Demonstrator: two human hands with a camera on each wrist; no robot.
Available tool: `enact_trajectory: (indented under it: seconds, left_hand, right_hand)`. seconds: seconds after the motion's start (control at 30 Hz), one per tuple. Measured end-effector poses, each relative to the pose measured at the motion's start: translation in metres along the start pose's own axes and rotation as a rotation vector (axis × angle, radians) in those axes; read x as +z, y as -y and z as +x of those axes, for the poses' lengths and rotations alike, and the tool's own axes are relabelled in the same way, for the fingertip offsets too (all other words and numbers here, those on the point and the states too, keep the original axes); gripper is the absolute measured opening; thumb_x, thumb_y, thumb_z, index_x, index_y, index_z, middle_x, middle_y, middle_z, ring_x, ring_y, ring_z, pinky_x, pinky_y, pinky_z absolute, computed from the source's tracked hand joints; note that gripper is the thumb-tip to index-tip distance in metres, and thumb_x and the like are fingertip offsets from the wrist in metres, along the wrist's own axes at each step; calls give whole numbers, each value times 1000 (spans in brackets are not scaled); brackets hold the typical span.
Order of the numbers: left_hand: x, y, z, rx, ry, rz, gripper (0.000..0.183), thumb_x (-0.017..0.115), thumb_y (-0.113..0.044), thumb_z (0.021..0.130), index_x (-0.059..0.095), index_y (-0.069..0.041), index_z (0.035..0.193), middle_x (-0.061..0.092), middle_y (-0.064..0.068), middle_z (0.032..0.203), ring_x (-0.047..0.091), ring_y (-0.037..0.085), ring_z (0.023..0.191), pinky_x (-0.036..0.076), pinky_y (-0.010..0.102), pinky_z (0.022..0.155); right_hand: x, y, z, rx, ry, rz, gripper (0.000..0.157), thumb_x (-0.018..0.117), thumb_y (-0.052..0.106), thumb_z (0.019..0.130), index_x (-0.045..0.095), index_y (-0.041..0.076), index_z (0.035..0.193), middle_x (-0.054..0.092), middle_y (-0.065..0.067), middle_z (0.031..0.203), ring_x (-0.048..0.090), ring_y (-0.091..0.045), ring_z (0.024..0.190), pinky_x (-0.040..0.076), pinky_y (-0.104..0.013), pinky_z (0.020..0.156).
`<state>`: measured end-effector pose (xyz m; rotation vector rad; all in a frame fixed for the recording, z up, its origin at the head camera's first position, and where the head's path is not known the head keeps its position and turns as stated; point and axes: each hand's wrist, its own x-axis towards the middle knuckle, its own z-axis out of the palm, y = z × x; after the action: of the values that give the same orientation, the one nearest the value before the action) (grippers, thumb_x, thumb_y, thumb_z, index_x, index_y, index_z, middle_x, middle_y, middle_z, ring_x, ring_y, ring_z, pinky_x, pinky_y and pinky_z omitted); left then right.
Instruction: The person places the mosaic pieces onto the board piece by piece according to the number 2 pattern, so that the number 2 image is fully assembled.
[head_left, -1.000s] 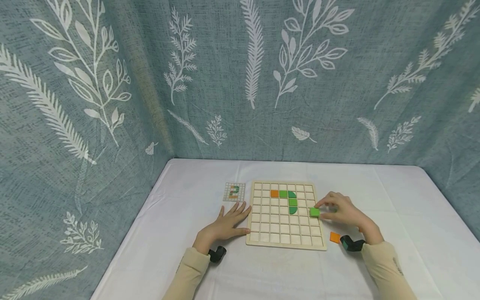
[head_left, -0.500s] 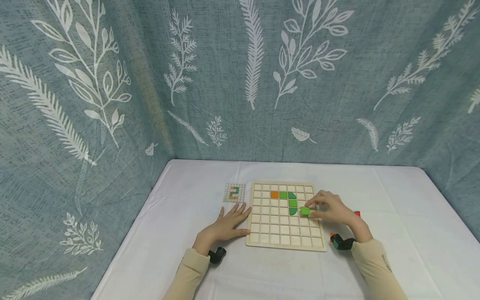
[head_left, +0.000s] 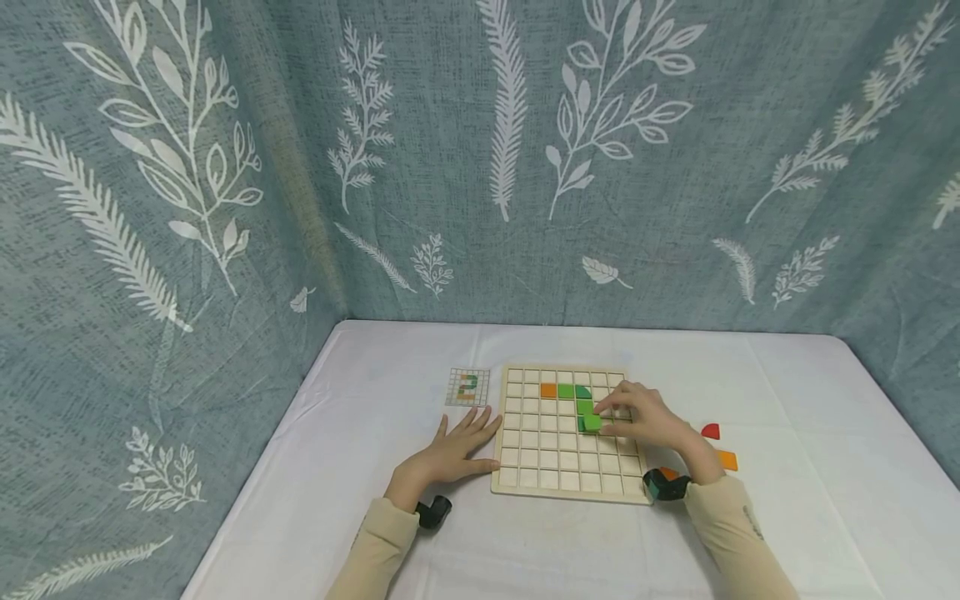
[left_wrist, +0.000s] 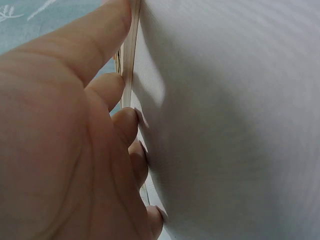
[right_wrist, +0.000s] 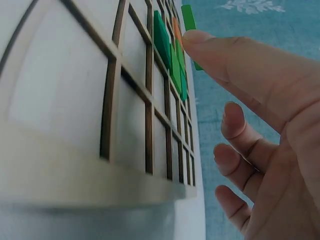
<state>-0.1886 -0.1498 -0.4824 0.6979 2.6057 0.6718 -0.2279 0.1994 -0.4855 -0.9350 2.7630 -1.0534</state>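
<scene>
Seen from the person's seat, with twelve at the far side, the right hand (head_left: 636,418) has its grip closed round a green tile (head_left: 592,423), pinched between thumb and finger. This tile is over the board (head_left: 550,457), at two o'clock from its centre, and hides part of a dark green piece (head_left: 581,425) below it; the right wrist view shows it raised off the surface. The left hand (head_left: 450,450) has its grip released, fingers spread and straight on the worktop (head_left: 810,400) at the board's nine o'clock edge, fingertips and thumb against or just beside the rim. Near the board's twelve o'clock edge runs a row: an orange square (head_left: 549,391), a green square (head_left: 566,391) and a rounded piece (head_left: 582,392), with another square (head_left: 585,407) at six o'clock from the last. A patterned card (head_left: 468,387) lies off the board at ten o'clock; a red piece (head_left: 711,431) and an orange piece (head_left: 727,460) lie around three.
</scene>
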Motion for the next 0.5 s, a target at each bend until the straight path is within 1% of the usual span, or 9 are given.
enact_trajectory:
  seconds: [0.27,0.5]
  left_hand:
    - [1,2,0,1,3,1,73,54,-46,90,22,-18,149,13,8,155,3,30,143,-8,62,109]
    - [0,1,0,8,6,-2,73,54,-46,90,21,-18,149,13,8,155,3,30,143,-8,62,109]
  right_hand:
    - [6,8,7,-16,-7,24,23,73,24,80,69,19,102,55,0,90,41,-15,74,24,-34,73]
    - [11,13,13,-20,-19,-6,23,74,23,79,70,21,102,55,1,88,40,-12,73,22,-33,71]
